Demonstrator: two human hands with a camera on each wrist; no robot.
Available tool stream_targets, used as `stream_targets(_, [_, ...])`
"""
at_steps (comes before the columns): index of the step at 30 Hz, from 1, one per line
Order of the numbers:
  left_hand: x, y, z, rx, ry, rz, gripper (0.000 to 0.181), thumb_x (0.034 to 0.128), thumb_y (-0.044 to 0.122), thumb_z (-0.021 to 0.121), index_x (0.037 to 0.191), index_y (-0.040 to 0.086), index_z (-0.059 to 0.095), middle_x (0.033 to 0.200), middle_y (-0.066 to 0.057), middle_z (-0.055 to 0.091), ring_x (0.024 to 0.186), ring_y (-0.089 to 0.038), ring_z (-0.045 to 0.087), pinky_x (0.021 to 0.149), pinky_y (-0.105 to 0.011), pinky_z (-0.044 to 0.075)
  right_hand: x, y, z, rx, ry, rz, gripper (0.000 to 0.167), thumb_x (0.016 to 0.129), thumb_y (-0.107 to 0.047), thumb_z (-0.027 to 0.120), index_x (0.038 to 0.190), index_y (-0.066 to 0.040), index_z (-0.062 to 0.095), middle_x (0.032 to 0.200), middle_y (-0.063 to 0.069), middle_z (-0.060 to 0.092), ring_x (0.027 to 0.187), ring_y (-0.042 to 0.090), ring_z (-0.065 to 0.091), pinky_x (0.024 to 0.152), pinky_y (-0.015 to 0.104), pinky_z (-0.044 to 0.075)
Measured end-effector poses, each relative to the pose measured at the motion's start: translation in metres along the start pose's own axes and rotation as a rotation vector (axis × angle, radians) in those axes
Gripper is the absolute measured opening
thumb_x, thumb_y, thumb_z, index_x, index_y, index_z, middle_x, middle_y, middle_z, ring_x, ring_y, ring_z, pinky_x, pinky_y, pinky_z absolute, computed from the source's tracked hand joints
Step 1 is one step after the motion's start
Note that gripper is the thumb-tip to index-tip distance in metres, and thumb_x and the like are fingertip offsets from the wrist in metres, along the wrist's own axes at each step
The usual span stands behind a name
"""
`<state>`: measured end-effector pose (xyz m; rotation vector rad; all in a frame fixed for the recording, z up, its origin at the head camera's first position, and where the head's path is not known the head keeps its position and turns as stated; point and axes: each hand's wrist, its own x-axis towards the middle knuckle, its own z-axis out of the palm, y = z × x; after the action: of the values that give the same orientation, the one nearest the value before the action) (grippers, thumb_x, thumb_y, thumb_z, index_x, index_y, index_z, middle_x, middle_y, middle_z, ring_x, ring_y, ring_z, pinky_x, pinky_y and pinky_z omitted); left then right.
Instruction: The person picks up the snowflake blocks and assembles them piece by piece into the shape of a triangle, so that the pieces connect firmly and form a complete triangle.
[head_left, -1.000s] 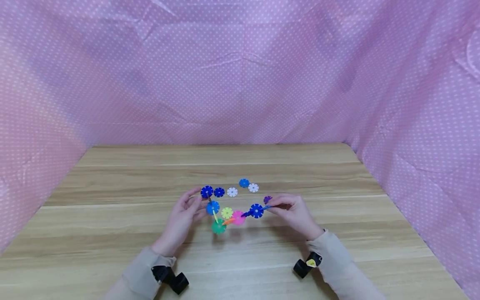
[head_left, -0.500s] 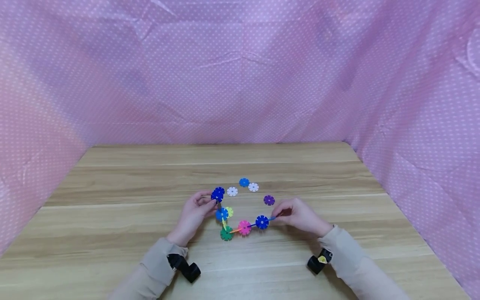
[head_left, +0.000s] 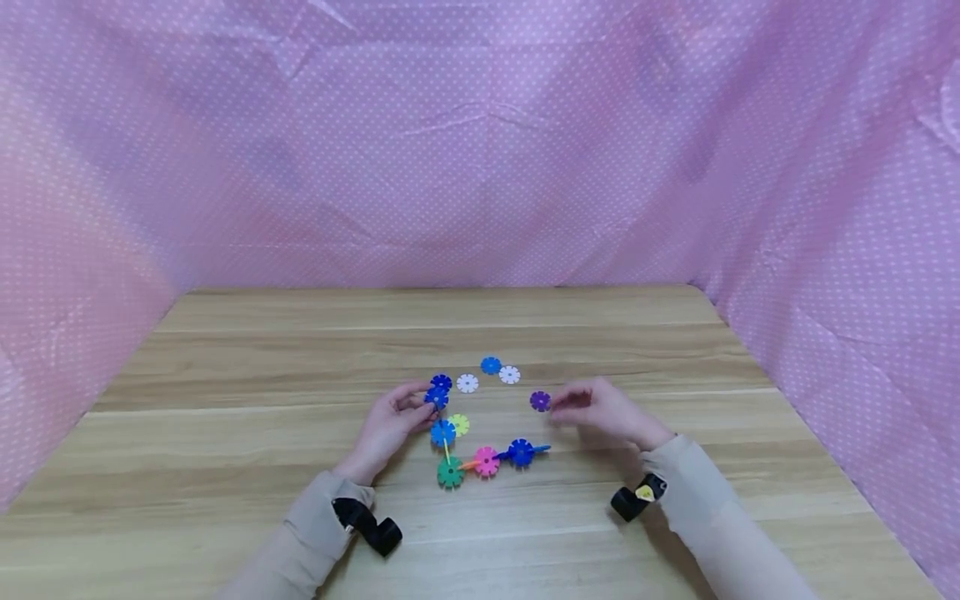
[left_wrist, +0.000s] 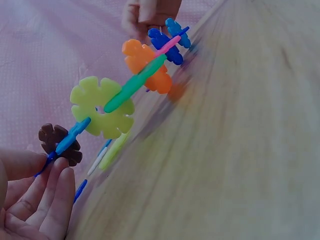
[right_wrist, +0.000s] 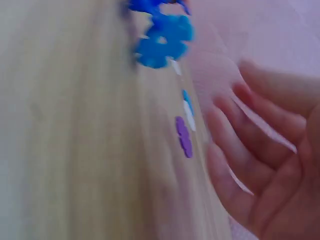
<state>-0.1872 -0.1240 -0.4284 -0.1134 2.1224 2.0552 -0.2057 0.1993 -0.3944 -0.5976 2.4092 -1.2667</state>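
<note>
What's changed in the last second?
Right hand let go of the chain at its light-blue end and moved forward, near the purple disc. The chain shifted right and toward the person. Unchanged: left hand pinches the dark-blue end; loose white discs lie where they were.

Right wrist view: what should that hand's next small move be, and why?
I'd probably pinch the purple notched plastic disc with the right hand: it is open, empty and close by, while the left hand holds the chain of coloured notched plastic discs at one end.
</note>
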Motion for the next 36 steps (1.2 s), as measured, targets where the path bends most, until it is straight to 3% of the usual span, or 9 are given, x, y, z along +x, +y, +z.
stream_targets(3, [0.000,-0.001,-0.002,0.011,0.004,0.000,0.039,0.0888,-0.004,0.058,0.127,-0.002,0.054,0.092,-0.007,0.062,0.082,-0.010,0.064,0.080,-0.026,0.057,0.010,0.001,-0.003,0.019,0.121,0.058,0.032,0.085,-0.013,0.069,0.112,0.002,0.063,0.103,0.013,0.068,0.092,0.020,0.063,0.080,0.027,0.053])
stream_targets(6, [0.001,-0.001,-0.002,0.008,0.005,0.003,0.038,0.0888,-0.003,0.058,0.127,-0.002,0.054,0.091,-0.006,0.062,0.081,-0.009,0.064,0.079,-0.026,0.057,0.021,0.003,-0.002,0.023,0.163,0.114,0.035,0.084,-0.011,0.069,0.116,0.002,0.061,0.106,0.014,0.068,0.096,0.022,0.063,0.085,0.031,0.053])
stream_targets(10, [0.001,-0.001,-0.002,0.010,0.001,0.006,0.038,0.0886,-0.004,0.058,0.126,-0.003,0.054,0.092,-0.006,0.062,0.082,-0.009,0.065,0.080,-0.026,0.057,0.034,0.002,0.001,-0.031,0.146,0.157,0.037,0.083,-0.012,0.071,0.116,0.002,0.061,0.107,0.014,0.067,0.096,0.023,0.063,0.086,0.034,0.053])
stream_targets(24, [0.000,-0.001,-0.002,0.026,0.021,-0.006,0.037,0.0873,-0.003,0.061,0.124,-0.002,0.056,0.098,-0.008,0.059,0.086,-0.010,0.061,0.080,-0.021,0.056,0.051,-0.002,0.010,-0.224,0.095,0.144,0.028,0.077,-0.009,0.077,0.101,0.000,0.068,0.088,0.007,0.065,0.081,0.016,0.058,0.074,0.028,0.049])
stream_targets(33, [0.000,-0.002,0.000,0.055,0.022,0.001,0.035,0.0867,-0.003,0.062,0.121,-0.002,0.059,0.097,-0.008,0.060,0.083,-0.009,0.062,0.078,-0.020,0.056,0.046,-0.001,0.012,-0.227,0.118,0.186,0.016,0.076,-0.012,0.078,0.087,-0.006,0.069,0.077,0.002,0.058,0.073,0.014,0.050,0.066,0.025,0.042])
stream_targets(36, [-0.001,-0.001,-0.001,0.070,0.019,0.005,0.035,0.0865,-0.001,0.063,0.121,-0.001,0.059,0.098,-0.009,0.061,0.083,-0.008,0.061,0.077,-0.019,0.055,0.043,0.002,0.011,-0.193,0.122,0.162,0.014,0.077,-0.012,0.077,0.080,-0.006,0.065,0.071,0.000,0.054,0.069,0.014,0.047,0.063,0.024,0.040])
